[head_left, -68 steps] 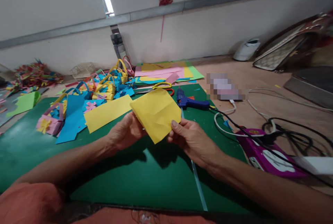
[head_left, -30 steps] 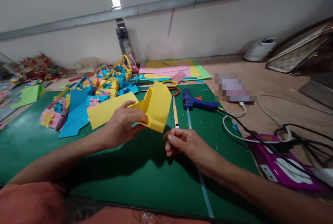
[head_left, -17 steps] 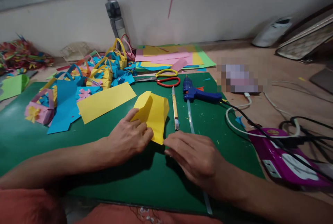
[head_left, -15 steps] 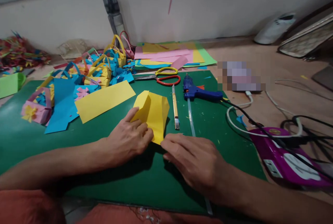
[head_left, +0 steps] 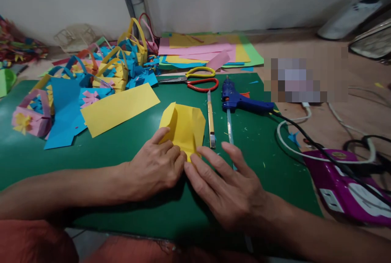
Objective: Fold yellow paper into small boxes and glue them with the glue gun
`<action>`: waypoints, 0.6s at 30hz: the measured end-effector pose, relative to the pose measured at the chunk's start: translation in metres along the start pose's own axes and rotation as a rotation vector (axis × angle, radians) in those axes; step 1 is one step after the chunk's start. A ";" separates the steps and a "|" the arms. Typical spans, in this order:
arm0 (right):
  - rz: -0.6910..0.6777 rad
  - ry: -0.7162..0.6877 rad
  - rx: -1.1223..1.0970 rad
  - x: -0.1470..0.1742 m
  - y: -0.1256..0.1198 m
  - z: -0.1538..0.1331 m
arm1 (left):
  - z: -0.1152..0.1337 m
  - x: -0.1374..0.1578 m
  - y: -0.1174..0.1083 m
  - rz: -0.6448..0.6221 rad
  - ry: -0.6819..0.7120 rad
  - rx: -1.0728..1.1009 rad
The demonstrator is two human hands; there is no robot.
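Note:
A folded piece of yellow paper (head_left: 185, 122) stands on the green cutting mat (head_left: 122, 206), its left and right sides bent upward. My left hand (head_left: 161, 159) is closed on the paper's near left part, thumb or forefinger along the left flap and the other fingers curled inside. My right hand (head_left: 226, 185) touches the near right edge, its fingers stretched and spread; its thumb is hidden. Left of the folded piece lies a flat yellow paper strip (head_left: 120, 110). A craft knife (head_left: 211, 120) and a blue hot glue gun (head_left: 241, 100) with a clear glue stick rest to the right.
Scissors (head_left: 201, 85) with red and yellow handles lie beyond the paper. Small paper baskets (head_left: 36, 116) crowd the left, beside a blue sheet (head_left: 65, 112). Coloured sheets (head_left: 198, 51) are stacked at the back. Cables and a purple power strip (head_left: 345, 189) occupy the right.
My right hand's fingers have spread from a closer grip at the paper's near right corner. The paper's right side now stands more upright. My left hand keeps its hold. The camera view has shifted.

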State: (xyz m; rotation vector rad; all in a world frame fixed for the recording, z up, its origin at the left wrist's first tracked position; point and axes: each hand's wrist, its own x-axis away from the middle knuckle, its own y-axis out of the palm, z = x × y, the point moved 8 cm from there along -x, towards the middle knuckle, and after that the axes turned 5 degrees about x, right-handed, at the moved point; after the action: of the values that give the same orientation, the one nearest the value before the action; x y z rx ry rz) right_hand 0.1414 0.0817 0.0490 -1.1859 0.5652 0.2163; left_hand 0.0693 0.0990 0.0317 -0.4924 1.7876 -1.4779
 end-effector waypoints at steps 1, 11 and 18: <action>0.001 0.017 0.028 0.000 0.002 0.001 | 0.000 0.000 0.000 -0.019 -0.007 0.019; -0.009 0.074 0.096 -0.001 0.005 0.004 | -0.050 0.012 -0.070 0.245 -0.204 0.115; -0.090 0.083 0.064 -0.003 0.005 0.003 | -0.091 0.037 -0.030 0.136 -0.595 0.653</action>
State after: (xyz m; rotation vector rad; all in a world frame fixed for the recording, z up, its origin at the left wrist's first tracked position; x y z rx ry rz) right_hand 0.1375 0.0866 0.0468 -1.1590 0.5855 0.0720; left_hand -0.0276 0.1253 0.0536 -0.3992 0.8039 -1.5091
